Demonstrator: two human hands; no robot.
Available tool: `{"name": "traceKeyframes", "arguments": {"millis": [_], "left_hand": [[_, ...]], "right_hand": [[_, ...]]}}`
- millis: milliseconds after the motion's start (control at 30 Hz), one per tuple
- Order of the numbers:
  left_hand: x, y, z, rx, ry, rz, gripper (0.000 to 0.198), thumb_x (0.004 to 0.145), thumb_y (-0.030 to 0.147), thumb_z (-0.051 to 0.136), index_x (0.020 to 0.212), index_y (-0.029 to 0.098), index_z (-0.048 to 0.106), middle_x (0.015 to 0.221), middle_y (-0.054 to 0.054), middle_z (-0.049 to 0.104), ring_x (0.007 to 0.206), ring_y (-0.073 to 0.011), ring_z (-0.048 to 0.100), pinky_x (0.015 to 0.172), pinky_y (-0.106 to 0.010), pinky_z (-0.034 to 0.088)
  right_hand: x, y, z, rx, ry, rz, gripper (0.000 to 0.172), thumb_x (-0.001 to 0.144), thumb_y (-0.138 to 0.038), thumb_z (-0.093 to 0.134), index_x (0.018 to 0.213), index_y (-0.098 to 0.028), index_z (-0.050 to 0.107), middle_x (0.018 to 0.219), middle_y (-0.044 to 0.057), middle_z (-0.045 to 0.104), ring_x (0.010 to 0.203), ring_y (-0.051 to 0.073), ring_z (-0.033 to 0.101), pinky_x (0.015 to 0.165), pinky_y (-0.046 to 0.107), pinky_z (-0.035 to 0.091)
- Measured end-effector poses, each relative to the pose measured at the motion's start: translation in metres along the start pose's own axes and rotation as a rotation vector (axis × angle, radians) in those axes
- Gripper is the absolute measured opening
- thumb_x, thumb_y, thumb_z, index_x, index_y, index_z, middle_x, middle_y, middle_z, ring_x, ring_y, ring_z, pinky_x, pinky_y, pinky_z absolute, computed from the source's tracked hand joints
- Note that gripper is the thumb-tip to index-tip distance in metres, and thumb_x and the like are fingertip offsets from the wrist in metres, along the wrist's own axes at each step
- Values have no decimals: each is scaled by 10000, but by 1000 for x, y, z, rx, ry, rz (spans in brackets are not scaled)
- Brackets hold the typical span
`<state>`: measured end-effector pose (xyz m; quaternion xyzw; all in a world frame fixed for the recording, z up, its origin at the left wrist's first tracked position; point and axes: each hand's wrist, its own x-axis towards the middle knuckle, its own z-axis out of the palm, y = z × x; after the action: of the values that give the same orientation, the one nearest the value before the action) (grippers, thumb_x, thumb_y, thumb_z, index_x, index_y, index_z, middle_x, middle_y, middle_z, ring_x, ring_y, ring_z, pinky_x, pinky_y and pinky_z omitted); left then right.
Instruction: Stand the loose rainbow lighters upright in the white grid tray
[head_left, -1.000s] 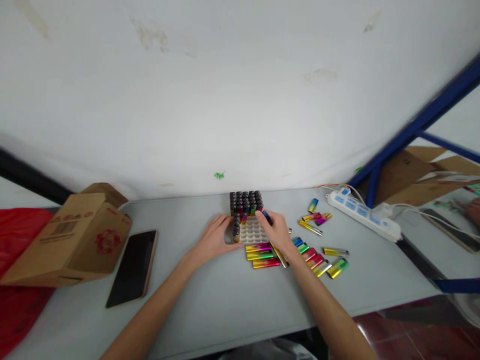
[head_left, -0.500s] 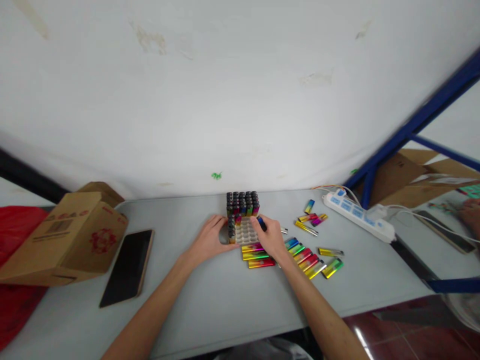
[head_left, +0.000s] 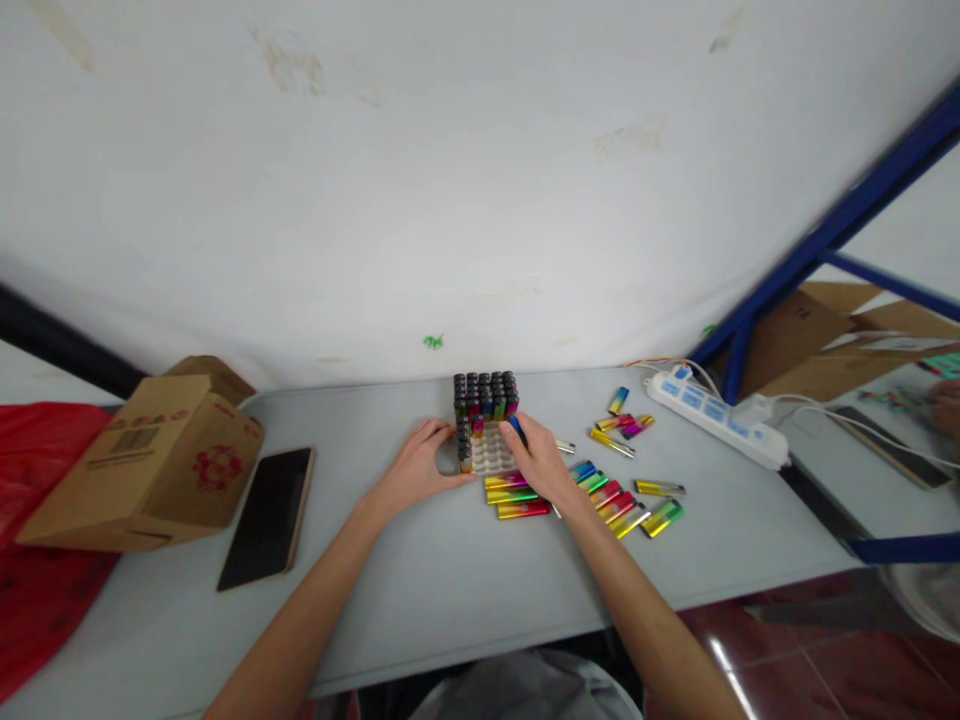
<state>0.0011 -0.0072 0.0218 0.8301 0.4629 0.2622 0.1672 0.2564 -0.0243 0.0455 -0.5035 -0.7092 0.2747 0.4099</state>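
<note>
A white slotted tray (head_left: 491, 457) stands mid-table, its far rows filled with upright lighters (head_left: 486, 394). My left hand (head_left: 414, 467) rests against the tray's left side, fingers curled round it. My right hand (head_left: 538, 464) is over the tray's right part, pinching a dark blue lighter (head_left: 514, 426) held at the slots. Colourful lighters (head_left: 514, 495) lie flat just in front of the tray, and more lighters (head_left: 624, 508) lie to the right.
A black phone (head_left: 264, 515) and a cardboard box (head_left: 150, 465) lie on the left, red cloth beyond. A white power strip (head_left: 716, 420) with cables lies at the back right. Another person's hand (head_left: 946, 405) shows at the far right edge.
My right hand has brought the blue lighter a little left and down onto the tray. My left hand has stayed at the tray's side. The view has shifted slightly.
</note>
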Motion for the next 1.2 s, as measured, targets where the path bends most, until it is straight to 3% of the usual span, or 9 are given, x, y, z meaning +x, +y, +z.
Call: {"name": "traceKeyframes", "arguments": {"millis": [133,367,533,733,900,1033,1200], "left_hand": [[0,-1,2,-7,-3,-15,607,765,618,925,1159,192,748,1177,-118,724,1109,-344,687,1027,-470,582],[-1,-4,5,-7,-6,-22,607,747,587,947,1169,195,756,1165,-104,730,1096,-338,694,1030,-471,584],[-1,-4,6,-9,3,-32,574,749,596,945,1124,204,756,1145,-93,740,1073,-328,699,1006,-460,595],[-1,-6,6,-31,17,-11,553,766,589,936,1123,208,755,1137,-104,754,1064,-334,709,1005,-481,602],[0,-7,6,-59,45,-13,523,779,604,911,1097,220,755,1110,-93,759,1050,-331,715,1003,-486,606],[0,-8,7,-65,55,-32,558,760,628,915,1109,221,762,1123,-97,763,1070,-338,718,1018,-482,609],[0,-10,6,-55,47,-33,610,732,677,919,1112,223,775,1139,-106,768,1075,-354,724,1028,-492,611]], "right_hand": [[0,3,1,-54,8,-117,400,1145,-520,432,875,-252,557,954,69,644,928,238,635,876,354,512],[-1,11,5,-129,32,20,458,1150,-584,444,862,-254,580,714,7,635,686,216,609,709,326,456],[1,14,13,-137,-34,-52,421,1181,-526,430,990,-228,659,882,61,773,808,226,719,765,313,504],[9,-6,32,-492,-147,-48,262,1163,-416,565,1041,-206,663,995,130,802,916,276,759,854,365,500],[6,-25,36,-690,-91,76,377,1140,-550,562,1147,-185,657,1135,193,782,1040,341,747,927,445,491],[-1,-10,5,-506,-78,30,336,1142,-526,573,1119,-207,672,1112,124,775,1043,296,735,938,407,510],[-21,38,-79,-365,112,25,309,1128,-435,536,1003,-211,707,978,100,763,900,259,709,883,393,539]]}}
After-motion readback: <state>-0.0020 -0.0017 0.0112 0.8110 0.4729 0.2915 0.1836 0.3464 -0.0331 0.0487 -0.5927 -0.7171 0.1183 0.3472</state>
